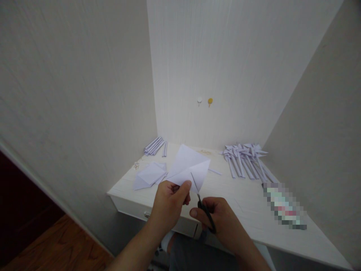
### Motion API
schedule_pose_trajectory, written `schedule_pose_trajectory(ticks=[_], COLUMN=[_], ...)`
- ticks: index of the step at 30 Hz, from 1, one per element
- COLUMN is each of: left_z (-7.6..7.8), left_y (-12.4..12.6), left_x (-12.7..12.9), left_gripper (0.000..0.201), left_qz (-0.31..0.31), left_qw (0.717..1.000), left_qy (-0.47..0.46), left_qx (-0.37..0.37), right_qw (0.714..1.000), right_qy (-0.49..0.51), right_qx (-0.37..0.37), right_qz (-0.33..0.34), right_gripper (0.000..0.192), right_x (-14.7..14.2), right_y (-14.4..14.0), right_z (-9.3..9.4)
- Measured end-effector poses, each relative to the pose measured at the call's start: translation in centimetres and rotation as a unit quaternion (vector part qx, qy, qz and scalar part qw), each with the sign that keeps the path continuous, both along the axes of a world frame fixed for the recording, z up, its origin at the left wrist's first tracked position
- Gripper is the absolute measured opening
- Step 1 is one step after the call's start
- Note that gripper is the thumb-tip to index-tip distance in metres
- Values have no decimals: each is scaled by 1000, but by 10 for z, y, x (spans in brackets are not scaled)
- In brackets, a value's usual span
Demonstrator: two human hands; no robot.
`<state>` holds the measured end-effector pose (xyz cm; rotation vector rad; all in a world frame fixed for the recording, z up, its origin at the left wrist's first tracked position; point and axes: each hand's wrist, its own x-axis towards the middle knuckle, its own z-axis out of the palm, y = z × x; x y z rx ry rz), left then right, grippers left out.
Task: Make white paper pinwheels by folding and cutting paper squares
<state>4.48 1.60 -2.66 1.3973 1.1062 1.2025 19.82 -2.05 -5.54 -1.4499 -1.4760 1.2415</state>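
Observation:
My left hand (pixel 172 203) pinches a white square sheet of paper (pixel 186 160) by its near edge and holds it up over the table. A crease runs across the sheet, and a dark slit cuts in from its near corner. In my right hand (pixel 220 218) are black-handled scissors (pixel 208 217), with fingers round the handles. Their blade tips are at the paper's near corner, beside my left thumb. To the left of the held sheet lies a small pile of cut paper sheets (pixel 149 175).
Rolled paper sticks (pixel 153 146) are stacked at the back left. Several paper pinwheels (pixel 245 154) on sticks lie at the back right. A blurred-out packet (pixel 283 207) rests on the right of the white table (pixel 237 226). Walls enclose three sides; two hooks (pixel 210 101) hang behind.

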Motion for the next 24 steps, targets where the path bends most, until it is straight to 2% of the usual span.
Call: schedule_pose_trajectory(ticks=[6, 13, 17, 19, 21, 24], left_z=[0, -5, 2, 9, 13, 12], left_y=[1, 3, 19, 29, 38, 40], left_x=[0, -1, -21, -38, -53, -65], left_gripper=[40, 40, 39, 34, 29, 21], left_qz=[5, 0, 39, 61, 62, -34], left_qw=[1000, 1000, 998, 995, 995, 997], left_qy=[-12, -4, 2, -11, -5, 20], left_qx=[-5, 6, 52, 74, 81, 68], right_qw=[1000, 1000, 995, 994, 999, 985], right_qy=[0, 2, -5, -7, 18, 89], right_qx=[1, -14, -42, -54, -11, 103], right_qz=[-3, 18, 90, 98, 34, -106], right_gripper=[46, 39, 32, 29, 30, 34], right_x=[1, 2, 9, 16, 23, 30], right_y=[1, 0, -5, -2, 4, 13], right_z=[-4, 1, 1, -3, -6, -8])
